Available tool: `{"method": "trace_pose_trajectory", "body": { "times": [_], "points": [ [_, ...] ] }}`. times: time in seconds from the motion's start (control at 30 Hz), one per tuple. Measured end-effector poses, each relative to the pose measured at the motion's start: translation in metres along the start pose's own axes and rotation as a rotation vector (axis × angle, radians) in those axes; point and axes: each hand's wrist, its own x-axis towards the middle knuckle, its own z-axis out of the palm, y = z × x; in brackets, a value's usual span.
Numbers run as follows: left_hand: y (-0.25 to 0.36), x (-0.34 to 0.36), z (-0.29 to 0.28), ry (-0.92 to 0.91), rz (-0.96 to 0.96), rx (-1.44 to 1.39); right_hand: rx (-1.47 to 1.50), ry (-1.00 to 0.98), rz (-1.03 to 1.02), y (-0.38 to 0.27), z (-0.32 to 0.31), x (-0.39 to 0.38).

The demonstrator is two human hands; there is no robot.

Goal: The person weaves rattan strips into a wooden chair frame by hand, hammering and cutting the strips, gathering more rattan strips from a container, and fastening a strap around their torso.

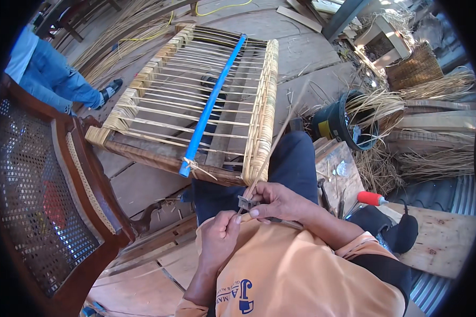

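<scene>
Close to my torso, my left hand (220,235) is closed, its thumb and forefinger pinching the lower end of a long rattan strip (281,135). My right hand (280,201) is closed just above, fingers round the same strip, which slants up and away to the right. Between the hands shows a small flat grey metal piece (247,203), with a light tan piece below it; their exact kind is hard to make out. Beyond my knees lies a wooden frame (158,158) wrapped in rattan, pale strands stretched across it. A blue pipe (212,105) runs lengthwise through the strands, tied at its near end.
A carved chair with cane mesh (37,195) stands close at left. At right are a dark bucket (328,122) of rattan scraps, a wooden board with hand tools (339,182), a red bottle (371,198) and a black cap-like item (402,232). Another person's legs (63,74) show far left.
</scene>
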Motion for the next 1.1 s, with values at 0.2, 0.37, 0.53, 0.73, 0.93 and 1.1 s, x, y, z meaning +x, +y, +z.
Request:
{"method": "trace_pose_trajectory", "body": {
  "times": [0.2,0.37,0.53,0.73,0.93,1.1],
  "points": [
    [-0.001,-0.009,-0.003,0.025,-0.039,-0.028,-0.102,-0.011,0.081,0.0,-0.002,0.003],
    [0.0,-0.026,-0.01,-0.018,-0.179,0.02,0.024,0.139,-0.024,-0.016,-0.018,0.0],
    [-0.008,-0.043,-0.02,-0.034,-0.141,0.054,0.14,0.158,-0.089,-0.027,-0.034,-0.003],
    [-0.013,-0.054,-0.036,-0.093,-0.228,0.135,0.173,0.294,-0.132,-0.032,-0.04,-0.006],
    [-0.011,-0.014,-0.023,-0.138,-0.247,0.111,-0.088,0.276,-0.05,-0.002,-0.021,0.003],
    [0.006,0.014,0.016,-0.19,-0.317,-0.062,-0.075,0.201,-0.019,0.001,-0.012,0.001]
  ]
}}
